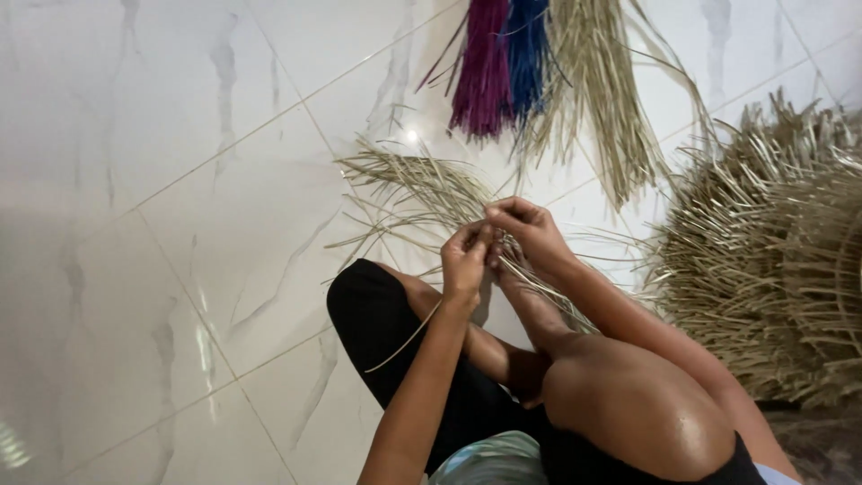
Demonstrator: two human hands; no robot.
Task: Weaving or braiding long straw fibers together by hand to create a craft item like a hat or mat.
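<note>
Two hands are seen close together above a white floor [180, 180]. The left hand [465, 260] is curled shut, and thin dry straw strips [422, 193] are pinched between its fingertips. The right hand [530, 226] is curled shut too, and the same strips are gripped by it just beside the left hand. The fingertips of both hands are touching or almost touching where the strips are held.

The straw strips are spread out like a fan beyond the hands and a little to the left of them, lying flat on the floor. One long single strip [409, 339] is seen hanging down from the left hand, along the inside of the left arm. More strips are seen running under the right hand, down toward the bent knee.

Farther beyond the hands, a purple bundle [483, 72] and a blue bundle [528, 54] are laid side by side, touching. A bundle of plain straw [602, 90] is laid just to the right of the blue one. To the right of the right hand, a big woven straw piece [772, 260] with many loose ends sticking out is seen on the floor, well apart from the fingers.
</note>
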